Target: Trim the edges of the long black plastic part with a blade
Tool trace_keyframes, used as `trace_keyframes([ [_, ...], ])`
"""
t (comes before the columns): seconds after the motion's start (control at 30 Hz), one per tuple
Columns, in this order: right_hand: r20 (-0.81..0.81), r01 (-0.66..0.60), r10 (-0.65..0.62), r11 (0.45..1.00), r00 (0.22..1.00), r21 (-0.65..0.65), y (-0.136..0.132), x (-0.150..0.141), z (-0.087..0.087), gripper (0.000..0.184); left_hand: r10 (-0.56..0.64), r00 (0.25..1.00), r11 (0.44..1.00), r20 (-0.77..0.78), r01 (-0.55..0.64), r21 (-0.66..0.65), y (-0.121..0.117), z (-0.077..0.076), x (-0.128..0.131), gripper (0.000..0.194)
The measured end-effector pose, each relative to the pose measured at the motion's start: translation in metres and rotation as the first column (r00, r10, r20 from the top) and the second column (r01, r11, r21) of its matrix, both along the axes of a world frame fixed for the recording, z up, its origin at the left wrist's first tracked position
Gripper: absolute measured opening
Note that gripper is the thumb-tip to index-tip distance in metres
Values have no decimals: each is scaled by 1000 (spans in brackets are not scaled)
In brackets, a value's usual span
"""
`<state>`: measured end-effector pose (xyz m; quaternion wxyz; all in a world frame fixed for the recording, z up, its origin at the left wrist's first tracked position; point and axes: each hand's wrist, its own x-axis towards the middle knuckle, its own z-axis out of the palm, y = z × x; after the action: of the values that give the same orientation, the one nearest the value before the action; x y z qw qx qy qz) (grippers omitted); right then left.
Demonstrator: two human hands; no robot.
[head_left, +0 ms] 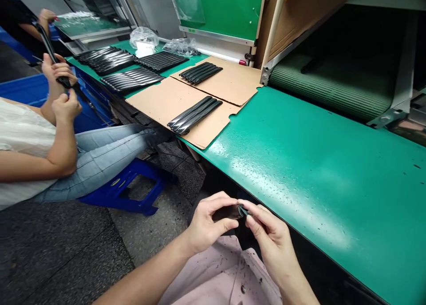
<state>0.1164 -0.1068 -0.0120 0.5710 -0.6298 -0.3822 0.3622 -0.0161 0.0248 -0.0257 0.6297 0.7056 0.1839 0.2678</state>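
Speckled green workbench (319,198) runs along the right, just beside the person's raised hands, which are held over a pink shirt (219,274). Left hand (208,225) and right hand (269,238) curl inward, their fingertips nearly meeting as both pinch a short dark strip (226,212) between them. Farther off, bundles of black strips (195,115) lie on tan cardboard sheets (149,103), while a seated co-worker's hands (66,107) hold a long black strip (49,47).
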Motion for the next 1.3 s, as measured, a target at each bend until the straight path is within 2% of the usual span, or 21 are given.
trace_keyframes([
  [0.13,33,49,-49,999,998,4,10,0,-9,31,133,991,966,3,-130,222,-5,0,0,31],
  [0.23,39,157,-156,988,987,-17,12,1,-11,31,290,953,871,83,-299,388,-8,0,2,31],
  [0.3,37,182,-181,983,983,-36,10,0,-9,32,372,920,802,120,-384,457,-6,-1,4,31],
  [0.43,-5,79,-79,995,997,-67,5,-7,-4,36,416,900,720,129,-412,559,-1,-5,9,33],
  [0.57,-96,59,-68,994,993,-97,4,-13,0,39,421,895,648,149,-411,642,0,-6,12,34],
  [0.73,-117,31,-41,996,992,-84,5,-11,2,37,419,896,597,146,-393,699,0,-6,12,32],
  [0.83,-59,32,-34,998,998,-47,5,-8,-1,34,390,910,623,138,-372,688,1,-4,11,33],
  [0.93,59,34,-31,998,998,-50,5,-6,-9,34,346,931,681,118,-336,650,0,1,7,33],
  [1.0,119,70,-62,995,991,-68,7,-3,-13,34,290,951,723,105,-289,627,0,9,4,35],
  [1.07,143,135,-126,989,982,-53,9,1,-11,33,211,974,739,86,-217,638,2,20,1,38],
  [1.1,148,169,-163,985,975,-31,10,3,-8,33,174,982,729,73,-179,661,4,27,2,38],
  [1.17,166,211,-213,977,963,28,11,7,4,30,108,993,667,43,-104,738,12,41,6,39],
  [1.3,318,213,-253,965,914,154,13,11,35,21,-83,996,469,-33,68,880,31,69,35,36],
])
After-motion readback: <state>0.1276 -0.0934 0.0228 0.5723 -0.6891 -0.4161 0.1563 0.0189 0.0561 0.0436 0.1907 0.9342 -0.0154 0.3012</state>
